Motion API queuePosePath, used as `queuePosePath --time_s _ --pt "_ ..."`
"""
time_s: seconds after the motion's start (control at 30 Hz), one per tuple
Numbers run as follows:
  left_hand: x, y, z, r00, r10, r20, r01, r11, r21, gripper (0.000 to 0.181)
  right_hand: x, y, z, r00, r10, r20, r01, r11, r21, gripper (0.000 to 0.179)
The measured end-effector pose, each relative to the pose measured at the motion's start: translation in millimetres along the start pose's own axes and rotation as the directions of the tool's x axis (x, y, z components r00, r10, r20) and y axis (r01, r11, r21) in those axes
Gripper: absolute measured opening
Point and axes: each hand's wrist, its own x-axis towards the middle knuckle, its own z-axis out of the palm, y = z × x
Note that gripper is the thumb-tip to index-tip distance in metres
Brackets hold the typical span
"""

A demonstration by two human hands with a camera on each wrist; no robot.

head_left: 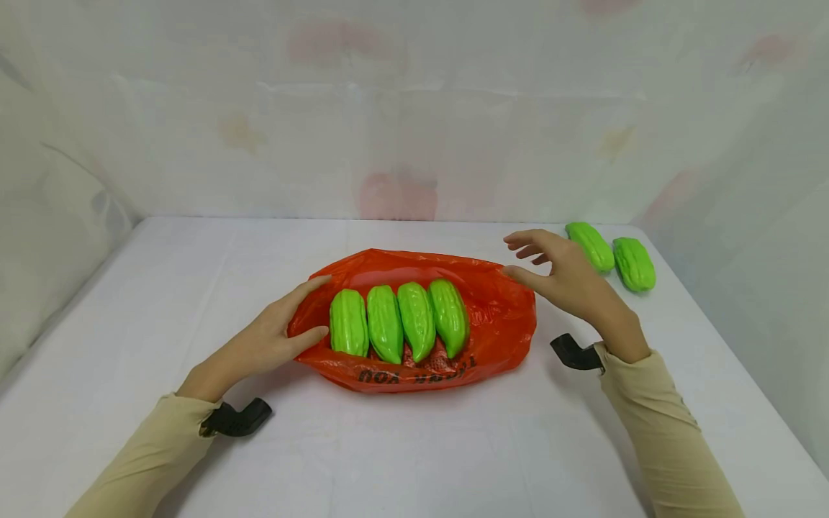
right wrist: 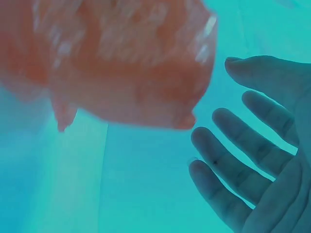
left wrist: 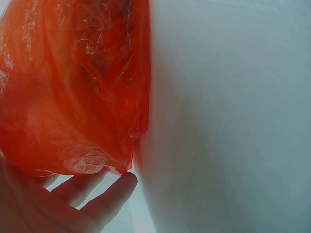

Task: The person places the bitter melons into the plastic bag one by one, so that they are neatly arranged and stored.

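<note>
A red plastic bag (head_left: 499, 316) lies with its mouth open at the middle of the table, upside-down dark lettering on its front. Inside, several glossy green ridged vegetable-like pieces (head_left: 385, 324) sit side by side in a row. At the bag's left end, my left hand (head_left: 268, 334) touches the rim with thumb and fingers spread. The left wrist view has its fingertips against the red plastic (left wrist: 73, 111). My right hand (head_left: 560, 273) hovers by the bag's right end, fingers loosely extended. In the right wrist view a gap separates that hand from the bag (right wrist: 131, 73).
Two more green pieces, one (head_left: 589, 247) behind the right hand and another (head_left: 635, 264) beside it, lie near the table's back right corner. A white cloth covers the table (head_left: 414, 453). A pale patterned curtain (head_left: 414, 129) hangs behind it.
</note>
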Motion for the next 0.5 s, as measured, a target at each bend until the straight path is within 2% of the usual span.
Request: queuePosePath --time_s 0.33,0.5 --pt "-0.3 0.7 0.1 1.0 -0.008 0.004 0.008 1.0 0.003 0.07 -0.2 23.5 -3.7 0.998 0.006 -0.063 -0.007 1.0 -0.014 0.043" --pt "0.0 1.6 -0.1 1.0 -0.02 0.005 0.019 1.0 0.006 0.07 -3.2 37.7 -7.4 0.995 0.043 -0.094 -0.048 0.998 -0.045 0.044"
